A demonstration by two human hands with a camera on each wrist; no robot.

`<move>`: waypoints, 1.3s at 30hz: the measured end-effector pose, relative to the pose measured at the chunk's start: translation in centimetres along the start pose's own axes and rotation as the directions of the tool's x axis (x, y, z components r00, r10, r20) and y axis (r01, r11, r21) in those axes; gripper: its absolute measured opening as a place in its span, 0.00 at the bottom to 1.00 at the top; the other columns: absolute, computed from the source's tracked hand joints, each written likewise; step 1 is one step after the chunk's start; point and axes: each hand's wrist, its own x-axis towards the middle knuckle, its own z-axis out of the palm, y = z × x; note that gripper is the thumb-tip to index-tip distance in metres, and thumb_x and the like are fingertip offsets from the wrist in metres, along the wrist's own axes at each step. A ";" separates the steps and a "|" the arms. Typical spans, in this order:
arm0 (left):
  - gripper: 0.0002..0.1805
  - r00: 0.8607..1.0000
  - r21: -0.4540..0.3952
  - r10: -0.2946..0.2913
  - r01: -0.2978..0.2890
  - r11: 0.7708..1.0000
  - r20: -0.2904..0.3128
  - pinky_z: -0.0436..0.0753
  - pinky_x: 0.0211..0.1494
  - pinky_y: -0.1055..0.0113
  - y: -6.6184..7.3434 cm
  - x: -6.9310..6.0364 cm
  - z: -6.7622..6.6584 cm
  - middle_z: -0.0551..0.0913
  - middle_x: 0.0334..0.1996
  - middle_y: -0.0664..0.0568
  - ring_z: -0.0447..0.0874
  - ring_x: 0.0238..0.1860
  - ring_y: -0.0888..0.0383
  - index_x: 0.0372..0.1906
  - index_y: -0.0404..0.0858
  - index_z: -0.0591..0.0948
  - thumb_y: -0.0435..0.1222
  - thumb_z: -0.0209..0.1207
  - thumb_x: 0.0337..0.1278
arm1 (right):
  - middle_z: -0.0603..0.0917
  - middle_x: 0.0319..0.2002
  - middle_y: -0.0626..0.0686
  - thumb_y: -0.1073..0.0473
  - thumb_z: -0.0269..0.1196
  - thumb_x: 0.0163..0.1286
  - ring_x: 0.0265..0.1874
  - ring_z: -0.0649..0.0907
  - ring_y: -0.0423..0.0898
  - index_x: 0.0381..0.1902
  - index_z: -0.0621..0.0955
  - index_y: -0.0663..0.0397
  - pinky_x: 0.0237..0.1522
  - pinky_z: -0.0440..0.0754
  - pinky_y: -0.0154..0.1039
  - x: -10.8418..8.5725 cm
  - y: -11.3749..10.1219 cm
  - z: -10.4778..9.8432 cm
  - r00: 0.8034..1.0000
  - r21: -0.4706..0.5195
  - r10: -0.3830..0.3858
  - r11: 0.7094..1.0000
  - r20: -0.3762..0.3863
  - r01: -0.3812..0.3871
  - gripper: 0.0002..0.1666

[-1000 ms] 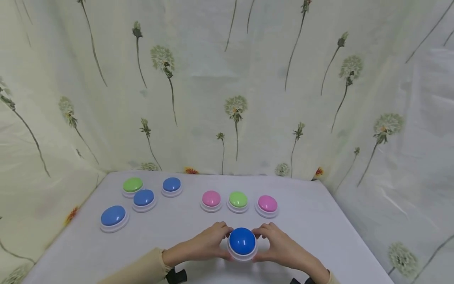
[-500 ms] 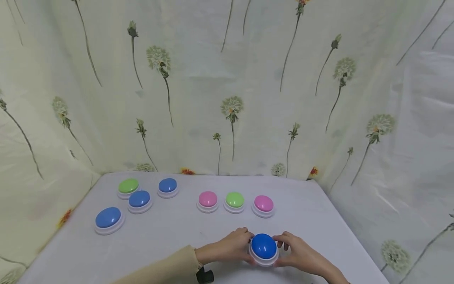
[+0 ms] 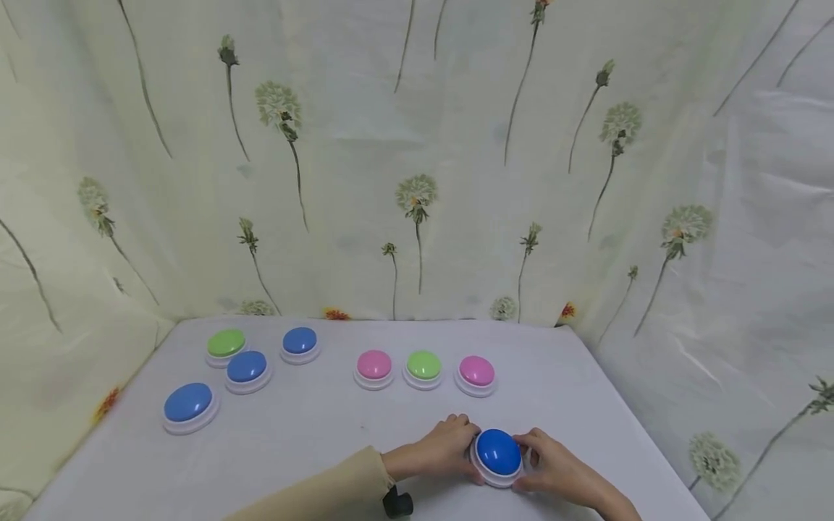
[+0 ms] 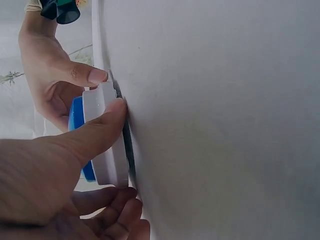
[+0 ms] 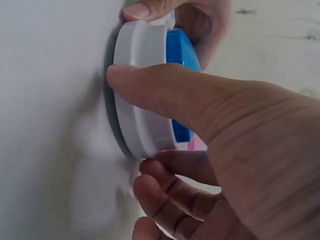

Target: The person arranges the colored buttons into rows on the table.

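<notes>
A blue push button (image 3: 498,452) with a round white base is between my two hands at the front right of the table. My left hand (image 3: 448,449) grips its left side and my right hand (image 3: 555,472) its right side. In the left wrist view, the left thumb presses along the white base (image 4: 107,160), with fingertips curled at the opposite edge. The right wrist view has my right thumb and fingers pinching the base (image 5: 142,120) the same way. Its dark underside lies at or just above the white cloth; contact is hard to tell.
Behind, a pink button (image 3: 374,365), a green button (image 3: 423,365) and another pink button (image 3: 476,371) stand in a row. At the left are several more, including a green one (image 3: 226,343) and a blue one (image 3: 187,402). A flowered curtain (image 3: 365,181) borders the table.
Both hands have carried the blue button to the right and slightly toward the table's front. The other buttons keep their places on the table while the head view has turned slightly.
</notes>
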 end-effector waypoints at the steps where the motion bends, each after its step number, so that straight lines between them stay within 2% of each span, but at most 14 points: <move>1: 0.41 1.000 -0.007 -0.003 0.003 1.000 0.002 0.73 0.46 0.74 0.0 0.1 0.0 0.76 0.42 0.56 0.68 0.42 0.65 0.58 0.41 0.77 0.55 0.74 0.35 | 0.75 0.39 0.48 0.46 0.77 0.46 0.35 0.73 0.39 0.57 0.77 0.66 0.33 0.74 0.30 0.0 0.0 0.1 1.000 -0.007 0.007 1.000 0.002 -0.007 0.44; 5: 0.41 1.000 -0.053 -0.025 0.025 0.998 -0.009 0.72 0.44 0.75 0.0 0.4 0.1 0.75 0.40 0.58 0.68 0.41 0.66 0.58 0.43 0.78 0.54 0.75 0.33 | 0.75 0.40 0.50 0.44 0.77 0.45 0.38 0.74 0.43 0.57 0.76 0.65 0.38 0.79 0.36 0.2 0.1 0.3 0.999 -0.021 0.049 0.999 -0.013 -0.049 0.46; 7: 0.41 0.999 -0.066 -0.035 0.033 0.997 -0.023 0.71 0.41 0.75 0.1 0.6 0.1 0.76 0.39 0.58 0.68 0.40 0.66 0.57 0.44 0.79 0.54 0.76 0.31 | 0.75 0.42 0.51 0.42 0.77 0.43 0.41 0.76 0.45 0.58 0.76 0.63 0.43 0.82 0.44 0.4 0.1 0.5 0.996 -0.022 0.082 0.996 -0.029 -0.083 0.48; 10: 0.40 0.998 -0.081 -0.051 0.047 0.996 -0.047 0.69 0.38 0.76 0.3 0.8 0.1 0.77 0.38 0.57 0.69 0.38 0.66 0.56 0.45 0.81 0.54 0.77 0.29 | 0.75 0.45 0.53 0.39 0.79 0.39 0.45 0.78 0.48 0.58 0.75 0.62 0.50 0.80 0.54 0.5 0.1 0.9 0.991 -0.025 0.112 0.993 -0.072 -0.114 0.52; 17: 0.35 0.991 -0.109 -0.096 0.086 0.990 -0.091 0.68 0.36 0.77 0.6 0.9 0.8 0.76 0.35 0.59 0.67 0.37 0.67 0.52 0.44 0.83 0.54 0.76 0.32 | 0.76 0.44 0.54 0.41 0.80 0.36 0.46 0.79 0.49 0.57 0.75 0.65 0.53 0.79 0.56 0.3 0.0 1.0 0.983 -0.078 0.105 0.990 -0.152 -0.118 0.54; 23: 0.18 0.986 -0.066 -0.017 0.006 0.998 -0.168 0.65 0.30 0.78 0.9 1.4 1.1 0.77 0.23 0.61 0.65 0.28 0.68 0.39 0.44 0.89 0.49 0.72 0.43 | 0.76 0.43 0.56 0.42 0.80 0.36 0.45 0.80 0.51 0.55 0.75 0.68 0.52 0.79 0.57 0.2 0.5 0.9 0.965 -0.090 0.163 0.979 -0.208 -0.184 0.53; 27: 0.06 0.972 -0.016 0.049 -0.054 0.998 -0.228 0.62 0.28 0.78 1.4 1.7 1.4 0.77 0.16 0.63 0.63 0.24 0.69 0.30 0.46 0.90 0.43 0.69 0.50 | 0.76 0.42 0.57 0.44 0.80 0.36 0.40 0.79 0.48 0.55 0.75 0.71 0.47 0.81 0.50 0.4 0.8 0.6 0.953 -0.060 0.209 0.972 -0.220 -0.227 0.53; 31: 0.09 0.966 0.046 0.081 -0.072 0.996 -0.246 0.62 0.27 0.78 2.1 2.0 1.7 0.77 0.14 0.62 0.63 0.22 0.69 0.22 0.45 0.87 0.40 0.66 0.55 | 0.77 0.39 0.56 0.49 0.80 0.39 0.33 0.76 0.44 0.55 0.74 0.74 0.36 0.80 0.40 0.4 1.2 0.3 0.938 -0.023 0.248 0.965 -0.240 -0.261 0.50; 33: 0.09 0.969 0.079 0.089 -0.072 0.994 -0.230 0.65 0.27 0.77 2.6 2.1 1.6 0.79 0.16 0.61 0.67 0.23 0.68 0.22 0.45 0.86 0.39 0.64 0.57 | 0.77 0.38 0.57 0.52 0.79 0.41 0.32 0.77 0.43 0.55 0.74 0.75 0.34 0.81 0.38 0.4 1.4 0.1 0.930 -0.013 0.261 0.962 -0.257 -0.274 0.48; 35: 0.07 0.975 0.101 0.091 -0.072 0.992 -0.200 0.71 0.31 0.76 3.1 2.1 1.5 0.84 0.23 0.60 0.74 0.27 0.67 0.27 0.44 0.85 0.40 0.63 0.58 | 0.78 0.38 0.58 0.55 0.79 0.43 0.31 0.78 0.43 0.55 0.74 0.77 0.34 0.82 0.39 0.5 1.7 -0.2 0.923 -0.011 0.270 0.959 -0.274 -0.283 0.46; 37: 0.09 0.986 0.119 0.075 -0.057 0.991 -0.152 0.78 0.39 0.73 3.5 2.3 1.5 0.87 0.36 0.57 0.81 0.38 0.64 0.38 0.41 0.85 0.43 0.62 0.60 | 0.79 0.38 0.60 0.56 0.78 0.45 0.32 0.80 0.44 0.55 0.73 0.78 0.35 0.83 0.41 0.6 1.9 -0.5 0.918 -0.008 0.278 0.956 -0.283 -0.292 0.44; 39: 0.21 0.996 0.119 0.042 -0.032 0.992 -0.081 0.80 0.51 0.67 3.9 2.5 1.5 0.83 0.52 0.54 0.81 0.52 0.60 0.52 0.39 0.81 0.48 0.61 0.61 | 0.80 0.39 0.61 0.56 0.77 0.47 0.33 0.81 0.46 0.55 0.73 0.79 0.37 0.84 0.43 0.9 2.1 -0.8 0.912 -0.005 0.293 0.952 -0.286 -0.307 0.43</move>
